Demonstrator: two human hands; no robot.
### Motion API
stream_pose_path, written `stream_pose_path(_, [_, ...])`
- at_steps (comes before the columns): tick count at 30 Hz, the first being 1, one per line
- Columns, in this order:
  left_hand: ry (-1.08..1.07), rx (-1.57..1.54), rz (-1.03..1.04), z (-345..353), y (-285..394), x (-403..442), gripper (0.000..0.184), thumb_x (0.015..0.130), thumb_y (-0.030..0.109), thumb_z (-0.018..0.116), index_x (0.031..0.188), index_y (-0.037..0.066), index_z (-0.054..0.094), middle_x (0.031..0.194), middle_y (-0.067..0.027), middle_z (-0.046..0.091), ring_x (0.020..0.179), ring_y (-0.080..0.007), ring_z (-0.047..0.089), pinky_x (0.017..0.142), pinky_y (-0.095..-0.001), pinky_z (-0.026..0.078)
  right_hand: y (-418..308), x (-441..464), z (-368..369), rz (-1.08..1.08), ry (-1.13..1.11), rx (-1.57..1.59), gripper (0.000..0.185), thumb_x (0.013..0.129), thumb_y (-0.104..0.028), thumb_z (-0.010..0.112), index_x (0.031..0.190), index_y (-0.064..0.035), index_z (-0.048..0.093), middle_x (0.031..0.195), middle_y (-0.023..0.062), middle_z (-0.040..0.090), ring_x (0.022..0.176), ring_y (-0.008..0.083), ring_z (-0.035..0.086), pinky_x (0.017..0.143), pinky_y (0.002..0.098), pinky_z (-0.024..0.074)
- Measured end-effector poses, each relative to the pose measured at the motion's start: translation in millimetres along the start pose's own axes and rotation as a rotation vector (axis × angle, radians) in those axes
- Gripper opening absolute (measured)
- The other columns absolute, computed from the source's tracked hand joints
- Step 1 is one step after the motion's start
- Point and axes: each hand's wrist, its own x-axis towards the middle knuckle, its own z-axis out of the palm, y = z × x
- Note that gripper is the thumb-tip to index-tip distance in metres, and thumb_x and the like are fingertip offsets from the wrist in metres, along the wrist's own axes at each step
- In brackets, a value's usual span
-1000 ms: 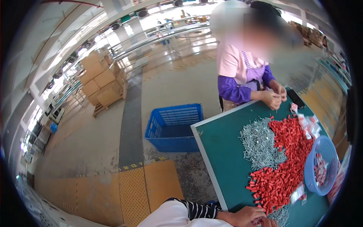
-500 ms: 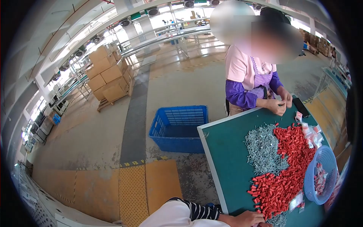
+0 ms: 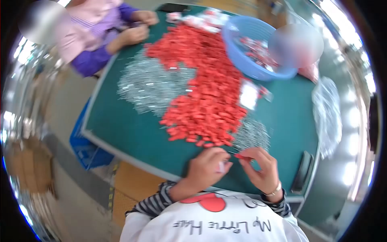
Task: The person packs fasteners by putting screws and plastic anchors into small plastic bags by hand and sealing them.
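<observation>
My left hand [image 3: 209,168] is closed near the table's front edge, with something small and pale between its fingers, too blurred to name. To its right, my right hand [image 3: 260,169] pinches a small red piece [image 3: 240,156] between thumb and fingertips. The two hands are close together but apart. Just beyond them a big heap of red pieces [image 3: 205,97] lies on the green table [image 3: 133,133]. A small pile of metal screws or pins [image 3: 252,135] is beyond my right hand, and a larger metal pile [image 3: 149,84] lies left of the red heap.
A blue basket [image 3: 258,72] holding small packets stands at the far right, near plastic bags [image 3: 209,19]. Another person's hands [image 3: 139,30] are at the far left edge. A blue crate [image 3: 90,149] sits on the floor at left. A dark case [image 3: 302,171] lies at the right edge.
The view has swung right and down, bringing both my hands and the table's right side into full view. The other person now appears at upper left.
</observation>
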Motion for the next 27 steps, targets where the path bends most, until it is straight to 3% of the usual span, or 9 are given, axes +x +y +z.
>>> stream_pose_path(6, [-0.073, -0.075, -0.002, -8, 0, 1, 0.048, 0.069, 0.006, 0.086, 0.110, 0.004, 0.061, 0.103, -0.0130, 0.067, 0.092, -0.0299, 0.068, 0.080, -0.0363, 0.055, 9, -18, 0, 0.120, 0.023, 0.156, 0.017, 0.084, 0.005, 0.068, 0.100, 0.0008, 0.065, 0.097, 0.0128, 0.067, 0.082, 0.0242, 0.069, 0.069, 0.0314, 0.0569])
stream_pose_path(12, [-0.095, -0.077, -0.008, -11, 0, 3, 0.048, 0.069, 0.006, 0.086, 0.110, 0.002, 0.061, 0.103, -0.0145, 0.067, 0.095, -0.0290, 0.067, 0.082, -0.0360, 0.054, 18, -8, 5, 0.066, -0.019, 0.142, 0.016, 0.086, 0.001, 0.066, 0.101, -0.0021, 0.066, 0.092, 0.0119, 0.066, 0.078, 0.0260, 0.068, 0.065, 0.0333, 0.0543])
stream_pose_path(15, [-0.081, -0.195, -0.054, -22, 2, 5, 0.042, 0.073, 0.004, 0.083, 0.110, 0.004, 0.064, 0.101, -0.0134, 0.066, 0.089, -0.0306, 0.066, 0.078, -0.0365, 0.054, 22, -7, 9, 0.058, -0.020, 0.114, 0.016, 0.086, 0.001, 0.065, 0.101, -0.0031, 0.066, 0.091, 0.0115, 0.065, 0.077, 0.0274, 0.067, 0.065, 0.0335, 0.0538])
stream_pose_path(21, [-0.285, -0.144, -0.168, -45, 1, 21, 0.028, 0.081, 0.005, 0.077, 0.107, 0.005, 0.069, 0.093, -0.0119, 0.065, 0.077, -0.0273, 0.065, 0.066, -0.0347, 0.053, 28, -8, 11, 0.100, -0.050, 0.120, 0.015, 0.085, 0.001, 0.065, 0.100, -0.0031, 0.065, 0.092, 0.0114, 0.065, 0.078, 0.0302, 0.067, 0.067, 0.0366, 0.0542])
stream_pose_path(24, [-0.451, -0.023, -0.149, -45, 4, 35, 0.028, 0.081, 0.007, 0.078, 0.109, 0.007, 0.073, 0.088, -0.0090, 0.064, 0.072, -0.0217, 0.064, 0.064, -0.0306, 0.050, 33, -8, 18, 0.038, -0.022, 0.116, 0.016, 0.085, 0.001, 0.065, 0.100, -0.0032, 0.065, 0.093, 0.0121, 0.066, 0.080, 0.0315, 0.067, 0.070, 0.0378, 0.0545])
stream_pose_path(27, [-0.450, 0.004, -0.045, -37, -2, 35, 0.026, 0.078, 0.008, 0.080, 0.103, 0.009, 0.073, 0.086, -0.0088, 0.063, 0.071, -0.0239, 0.063, 0.063, -0.0332, 0.050, 31, -7, 17, 0.063, -0.040, 0.148, 0.015, 0.085, 0.002, 0.065, 0.099, -0.0029, 0.065, 0.094, 0.0126, 0.066, 0.082, 0.0323, 0.067, 0.072, 0.0377, 0.0548])
